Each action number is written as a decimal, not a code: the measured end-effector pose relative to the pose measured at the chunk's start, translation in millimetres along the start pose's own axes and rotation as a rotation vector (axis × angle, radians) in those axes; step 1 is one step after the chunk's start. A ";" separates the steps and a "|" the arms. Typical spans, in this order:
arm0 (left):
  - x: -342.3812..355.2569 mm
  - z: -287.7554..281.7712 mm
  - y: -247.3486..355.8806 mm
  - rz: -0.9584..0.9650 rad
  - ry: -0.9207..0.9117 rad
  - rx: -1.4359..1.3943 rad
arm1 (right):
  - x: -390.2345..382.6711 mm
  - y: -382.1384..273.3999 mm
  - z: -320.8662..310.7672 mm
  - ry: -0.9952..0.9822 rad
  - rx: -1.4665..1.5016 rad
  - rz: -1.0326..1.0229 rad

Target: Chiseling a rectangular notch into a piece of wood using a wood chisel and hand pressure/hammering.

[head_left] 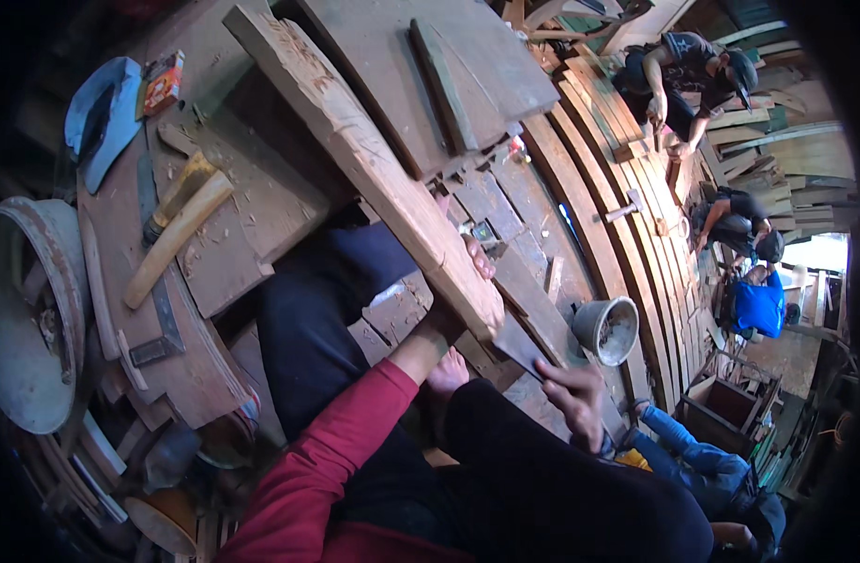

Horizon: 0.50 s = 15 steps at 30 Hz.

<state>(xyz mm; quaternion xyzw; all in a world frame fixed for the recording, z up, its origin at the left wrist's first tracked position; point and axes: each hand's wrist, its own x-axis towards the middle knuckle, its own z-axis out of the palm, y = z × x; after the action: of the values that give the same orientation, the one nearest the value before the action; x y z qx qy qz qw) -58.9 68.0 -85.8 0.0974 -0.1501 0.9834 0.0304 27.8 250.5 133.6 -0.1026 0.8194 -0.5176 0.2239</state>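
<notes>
Holds the thick wooden beam (407, 208), slanting beside the dark-trousered left knee (350, 261), near its lower end with the curled left hand (480, 259). Grips a flat-bladed tool (518, 345) in the closed right hand (580, 396), right by that end.

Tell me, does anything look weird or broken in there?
Yes. The blue cap lies beside a small box, not on a head. The long wood beam looks chipped and rough toward its far end. And a bare foot shows near the blade in the right hand, odd without a shoe.

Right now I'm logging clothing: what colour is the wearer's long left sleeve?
Left sleeve: red, clearest in the head view.
</notes>
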 end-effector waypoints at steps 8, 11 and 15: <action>-5.9 -83.2 37.1 -0.085 -0.164 0.009 | 14.1 -6.2 10.8 -0.090 -0.002 -0.118; 5.5 -27.4 -1.8 -0.128 -0.226 -0.066 | -2.2 8.5 2.9 0.079 0.053 -0.156; 3.0 -6.9 16.7 -0.024 -0.090 0.029 | 25.3 -18.5 17.1 -0.054 0.002 -0.063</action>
<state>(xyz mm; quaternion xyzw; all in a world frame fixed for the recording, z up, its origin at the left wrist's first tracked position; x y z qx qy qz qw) -64.6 54.3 -96.4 0.1436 -0.1358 0.9797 0.0340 12.5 218.4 137.4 -0.1422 0.8090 -0.5221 0.2296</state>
